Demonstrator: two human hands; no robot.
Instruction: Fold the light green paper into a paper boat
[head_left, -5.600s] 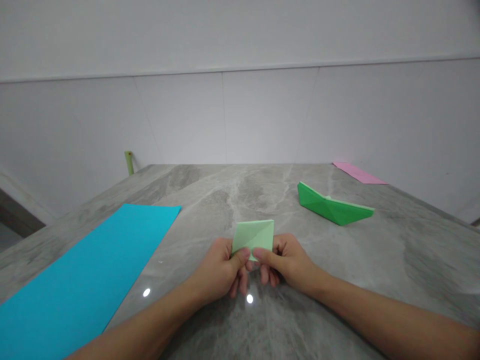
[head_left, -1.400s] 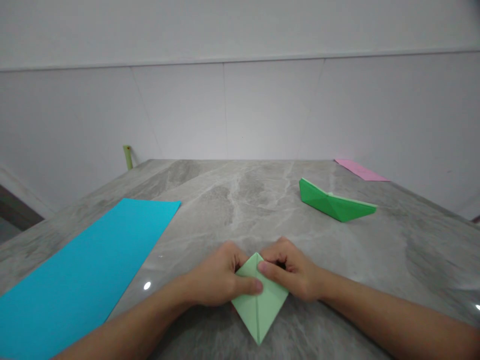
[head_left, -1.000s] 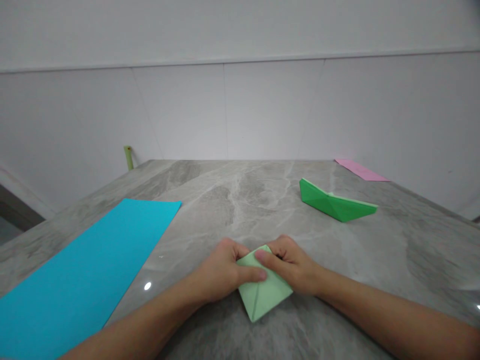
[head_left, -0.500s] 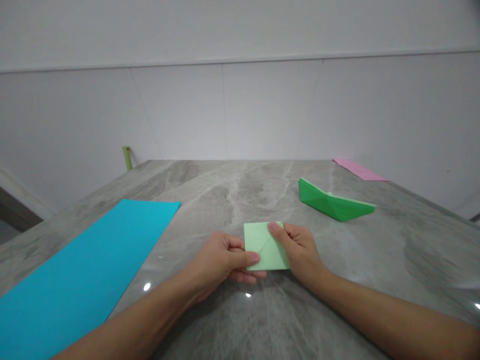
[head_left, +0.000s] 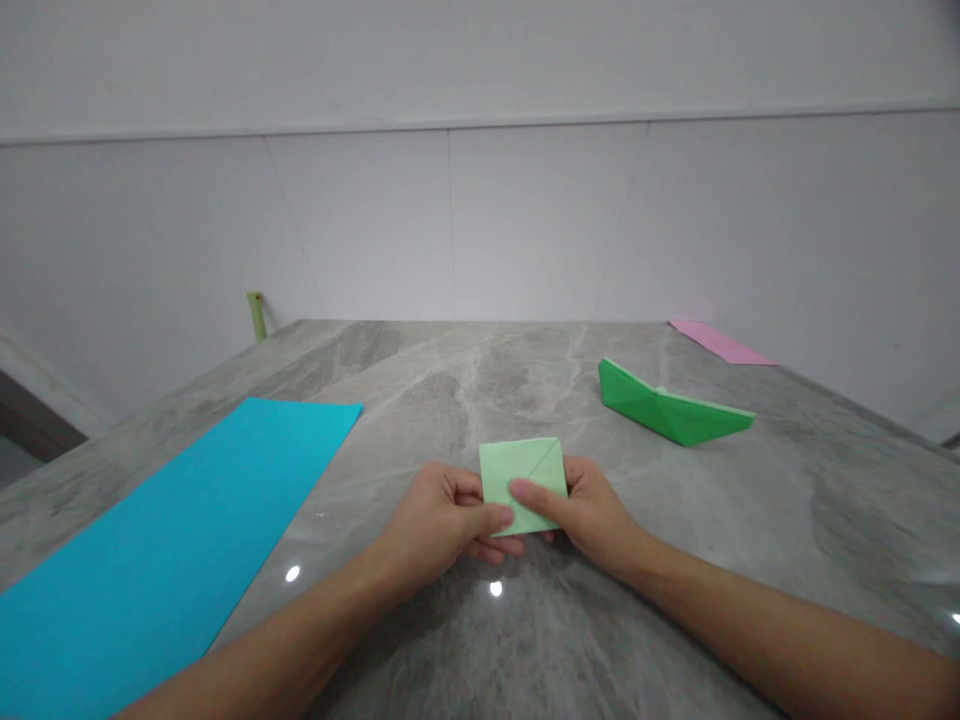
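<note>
A small folded square of light green paper with a diagonal crease is held upright just above the grey marble table. My left hand pinches its lower left edge with thumb against curled fingers. My right hand grips the lower right, its thumb laid across the front of the paper. Both hands are closed on it, and the paper's bottom edge is hidden behind my thumbs.
A large cyan paper sheet lies flat on the left of the table. A dark green folded paper boat sits at the right, with a pink sheet behind it by the white wall. A small green post stands at the far left corner.
The light green paper was pressed flat on the table as a diamond; both hands have lifted and turned it so it now stands as a square facing me.
</note>
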